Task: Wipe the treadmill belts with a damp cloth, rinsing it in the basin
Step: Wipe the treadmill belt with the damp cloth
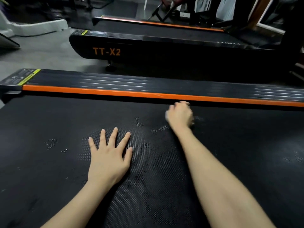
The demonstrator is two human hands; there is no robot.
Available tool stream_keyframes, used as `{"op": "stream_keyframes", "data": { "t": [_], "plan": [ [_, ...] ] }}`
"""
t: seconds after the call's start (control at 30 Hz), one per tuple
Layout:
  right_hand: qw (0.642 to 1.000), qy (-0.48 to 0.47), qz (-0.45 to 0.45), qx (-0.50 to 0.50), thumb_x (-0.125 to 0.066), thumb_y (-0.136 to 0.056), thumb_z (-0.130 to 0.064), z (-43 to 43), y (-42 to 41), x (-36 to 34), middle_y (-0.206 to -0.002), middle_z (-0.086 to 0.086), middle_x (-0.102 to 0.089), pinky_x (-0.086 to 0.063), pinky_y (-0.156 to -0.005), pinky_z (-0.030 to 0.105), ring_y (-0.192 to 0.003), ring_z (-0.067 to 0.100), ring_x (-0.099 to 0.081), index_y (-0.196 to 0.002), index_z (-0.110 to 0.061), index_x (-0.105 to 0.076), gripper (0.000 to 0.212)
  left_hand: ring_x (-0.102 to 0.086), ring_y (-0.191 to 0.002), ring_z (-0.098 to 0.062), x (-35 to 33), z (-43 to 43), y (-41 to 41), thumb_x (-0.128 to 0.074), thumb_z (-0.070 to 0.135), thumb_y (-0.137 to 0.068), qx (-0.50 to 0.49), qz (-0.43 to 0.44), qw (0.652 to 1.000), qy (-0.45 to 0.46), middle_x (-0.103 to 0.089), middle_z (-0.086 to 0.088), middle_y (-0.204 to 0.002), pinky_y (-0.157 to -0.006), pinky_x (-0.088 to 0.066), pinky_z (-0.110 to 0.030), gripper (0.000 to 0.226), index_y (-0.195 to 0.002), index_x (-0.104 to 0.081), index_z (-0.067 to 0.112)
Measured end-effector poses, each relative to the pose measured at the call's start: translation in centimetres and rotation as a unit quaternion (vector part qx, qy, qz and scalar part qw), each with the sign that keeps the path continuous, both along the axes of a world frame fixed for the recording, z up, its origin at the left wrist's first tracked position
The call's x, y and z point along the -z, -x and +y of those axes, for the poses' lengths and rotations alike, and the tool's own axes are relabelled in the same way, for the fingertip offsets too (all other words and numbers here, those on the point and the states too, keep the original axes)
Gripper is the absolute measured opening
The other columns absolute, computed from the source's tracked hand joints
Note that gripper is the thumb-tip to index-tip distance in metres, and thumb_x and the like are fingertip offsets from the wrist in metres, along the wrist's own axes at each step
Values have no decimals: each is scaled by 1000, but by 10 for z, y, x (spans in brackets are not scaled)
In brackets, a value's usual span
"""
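The near treadmill's black textured belt (49, 178) fills the lower view and carries damp patches near its middle. My left hand (109, 155) lies flat on the belt with its fingers spread. Farther out and to the right, close to the orange side rail (115, 92), my right hand (180, 115) is blurred, its fingers curled down onto the belt. It grips a dark cloth (192, 123), of which only a small edge shows beside the hand. No basin is in view.
Beyond the rail stands a second treadmill marked TT-X2 (107, 51), and a third with an orange rail (164, 23) behind it. Grey floor (41, 55) lies at the left, with a white machine base (41, 27) at the far left.
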State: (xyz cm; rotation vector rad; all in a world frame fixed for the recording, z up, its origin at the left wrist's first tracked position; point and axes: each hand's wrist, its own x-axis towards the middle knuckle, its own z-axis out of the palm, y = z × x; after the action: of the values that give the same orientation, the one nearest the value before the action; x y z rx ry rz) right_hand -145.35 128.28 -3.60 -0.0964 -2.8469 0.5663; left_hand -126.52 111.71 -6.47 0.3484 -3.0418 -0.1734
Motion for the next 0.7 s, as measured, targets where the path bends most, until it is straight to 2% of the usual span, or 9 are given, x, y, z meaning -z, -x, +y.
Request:
{"op": "stream_keyframes", "data": {
  "t": [0.13,0.23,0.3,0.37,0.43,0.5,0.57,0.7],
  "plan": [
    [983,2,21,-180,-47,-92,-31,-83,-23,11,-126,6,-51,-45,-86,40,-107,30,-54,-104,-11,-64,29,-2,-146,-32,-1,-2,0,8,63,-79,5,5,1000,-4,-13,0,-159,-113,3,-59,74,-147,-15,45],
    [965,-6,-5,-262,-46,-89,-32,-66,-12,13,-133,0,-50,-46,-93,40,-114,27,-52,-108,-15,-63,31,-4,-146,-32,-1,-4,-2,6,63,-80,11,12,1000,-5,-15,0,-159,-113,2,-58,73,-147,-17,45],
    [981,-4,-2,-193,-47,-85,-30,-26,5,12,-129,-1,-55,-48,-92,40,-114,27,-54,-104,-17,-65,29,-4,-146,-32,-1,-4,-3,5,63,-81,12,13,1000,-6,-15,0,-159,-114,3,-58,72,-147,-17,45],
    [997,0,7,-71,-49,-85,-26,24,22,11,-124,3,-60,-49,-91,38,-111,28,-56,-99,-15,-66,25,-3,-146,-32,0,-4,-2,5,63,-82,12,12,1000,-8,-15,0,-159,-114,3,-58,71,-147,-17,45],
    [1000,4,0,15,-48,-89,-26,65,30,9,-128,4,-57,-45,-91,35,-113,30,-55,-100,-13,-67,25,-3,-146,-33,0,-3,-1,4,62,-82,9,13,1000,-6,-16,-1,-159,-113,3,-59,71,-147,-18,44],
    [998,14,-1,54,-47,-93,-25,70,31,6,-133,5,-52,-43,-92,37,-114,34,-53,-106,-10,-67,28,-1,-146,-32,0,-1,-1,6,62,-81,3,10,1000,-4,-13,-1,-159,-113,4,-59,72,-148,-15,44],
    [999,21,13,39,-47,-93,-26,46,20,5,-131,9,-52,-44,-92,39,-112,36,-54,-110,-9,-65,30,3,-146,-32,-1,0,-1,11,61,-78,1,1,1000,1,-7,0,-160,-113,6,-58,75,-148,-8,45],
    [990,20,44,-136,-46,-93,-27,-21,-11,14,-132,5,-53,-45,-92,38,-111,32,-56,-107,-9,-66,29,4,-146,-32,-3,0,-1,12,62,-76,1,-3,1000,-1,-7,0,-160,-113,5,-59,76,-148,-8,45]
  ]
}}
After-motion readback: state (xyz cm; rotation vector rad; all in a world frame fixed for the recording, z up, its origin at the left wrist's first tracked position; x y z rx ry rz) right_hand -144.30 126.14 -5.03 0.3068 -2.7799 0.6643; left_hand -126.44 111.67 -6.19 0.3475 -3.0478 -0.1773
